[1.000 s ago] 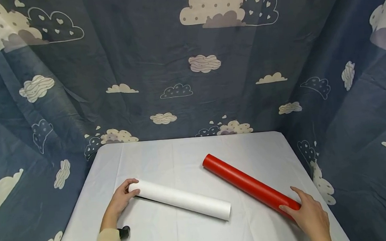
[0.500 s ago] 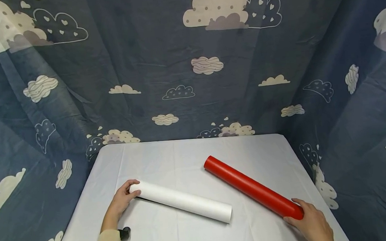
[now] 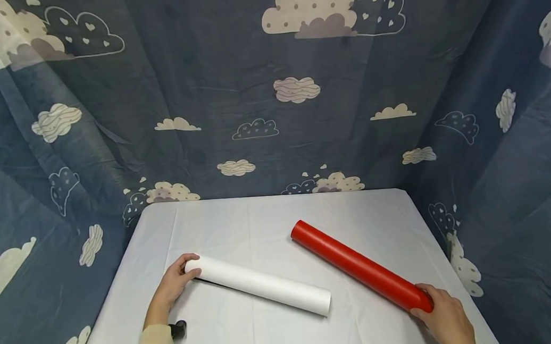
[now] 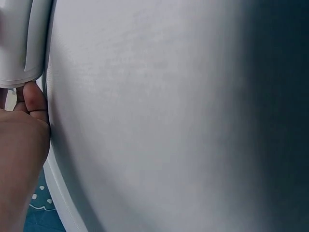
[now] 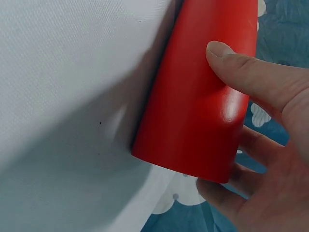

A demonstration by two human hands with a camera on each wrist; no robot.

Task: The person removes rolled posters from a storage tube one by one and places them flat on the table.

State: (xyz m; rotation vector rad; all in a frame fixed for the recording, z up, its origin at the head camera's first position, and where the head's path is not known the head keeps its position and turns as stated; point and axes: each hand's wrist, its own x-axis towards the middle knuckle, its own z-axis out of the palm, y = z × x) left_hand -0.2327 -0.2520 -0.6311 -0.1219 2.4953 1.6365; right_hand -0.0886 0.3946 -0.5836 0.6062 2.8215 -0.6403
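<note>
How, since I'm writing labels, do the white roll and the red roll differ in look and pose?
The white roll looks matte, while the red roll shows a glossy highlight. In the head view, the red roll slants more steeply than the white roll. The left hand holds the white roll's left end; the right hand holds the red roll's right end. Both are long and cylindrical.

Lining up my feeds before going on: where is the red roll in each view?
Head: red roll right of centre, slanting down to the right hand.
Left wrist: not in this view.
Right wrist: from the top edge to below centre, gripped.
Shared landmark: white tabletop, in all three views.
</note>
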